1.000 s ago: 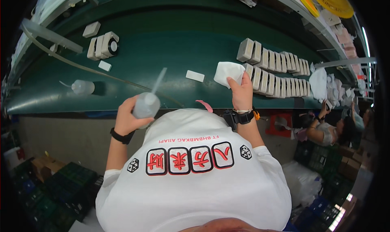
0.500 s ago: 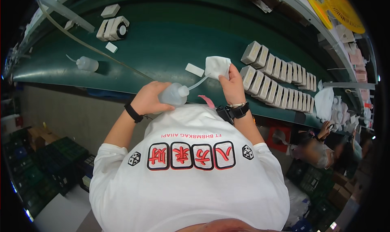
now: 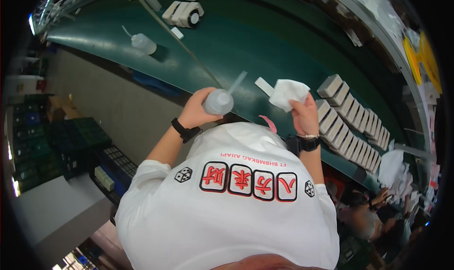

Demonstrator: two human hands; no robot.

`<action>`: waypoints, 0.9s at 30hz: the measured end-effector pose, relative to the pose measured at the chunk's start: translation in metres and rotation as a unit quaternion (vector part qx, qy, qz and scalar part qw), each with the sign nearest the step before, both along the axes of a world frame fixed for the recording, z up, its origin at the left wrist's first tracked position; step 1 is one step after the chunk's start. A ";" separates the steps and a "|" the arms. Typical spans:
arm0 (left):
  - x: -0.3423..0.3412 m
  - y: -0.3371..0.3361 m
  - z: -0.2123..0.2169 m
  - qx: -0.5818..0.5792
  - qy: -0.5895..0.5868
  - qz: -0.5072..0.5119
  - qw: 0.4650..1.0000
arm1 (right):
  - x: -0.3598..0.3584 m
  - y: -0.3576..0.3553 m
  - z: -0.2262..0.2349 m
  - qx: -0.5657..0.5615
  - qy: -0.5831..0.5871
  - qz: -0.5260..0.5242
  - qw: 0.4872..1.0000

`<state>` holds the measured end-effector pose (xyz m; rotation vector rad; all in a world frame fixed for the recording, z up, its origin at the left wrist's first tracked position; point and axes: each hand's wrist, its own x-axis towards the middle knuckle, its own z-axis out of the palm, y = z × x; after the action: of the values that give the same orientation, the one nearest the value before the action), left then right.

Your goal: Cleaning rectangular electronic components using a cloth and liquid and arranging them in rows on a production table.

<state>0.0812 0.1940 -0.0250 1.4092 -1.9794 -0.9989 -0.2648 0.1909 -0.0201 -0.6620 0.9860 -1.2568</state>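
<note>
My left hand (image 3: 197, 108) is wrapped round a translucent squeeze bottle (image 3: 218, 102), whose thin spout (image 3: 238, 82) points up and away over the bench edge. In my right hand (image 3: 304, 114), between thumb and fingers, is a white cloth (image 3: 287, 94), spread out over the green bench (image 3: 246, 43). The spout's tip and the cloth are apart. Just left of the cloth lies a small white block (image 3: 264, 86). A pink strip (image 3: 268, 123) sits at the bench edge in front of me, between my hands.
Rows of white boxes (image 3: 347, 116) stand on the right of the bench. At the far left are a second squeeze bottle (image 3: 143, 43) and a cluster of white blocks (image 3: 182, 14) with a black round part. A thin rod (image 3: 191, 52) crosses the bench. Another person's hand (image 3: 379, 197) shows at the right.
The bottle's spout has come away from the cloth and now points upward. My right hand has drawn the cloth off to the right. The whole view has turned and shifted.
</note>
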 end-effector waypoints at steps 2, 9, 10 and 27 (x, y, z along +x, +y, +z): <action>0.022 0.005 -0.031 0.044 0.133 0.154 0.978 | -0.005 -0.002 -0.002 0.013 -0.024 -0.020 0.999; 0.132 -0.080 -0.101 -0.020 0.270 0.425 0.864 | -0.012 0.005 -0.010 0.060 -0.026 -0.112 0.992; 0.152 -0.102 -0.112 -0.062 0.191 0.463 0.863 | -0.010 0.007 -0.011 0.057 -0.026 -0.119 0.991; 0.111 -0.204 -0.171 0.045 0.272 0.469 0.839 | 0.014 0.047 -0.023 0.121 -0.012 -0.306 0.944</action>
<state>0.1919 -0.0097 -0.1960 1.6222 -0.6648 -0.8559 -0.2504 0.2376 -0.0434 -0.1380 1.3585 -1.6355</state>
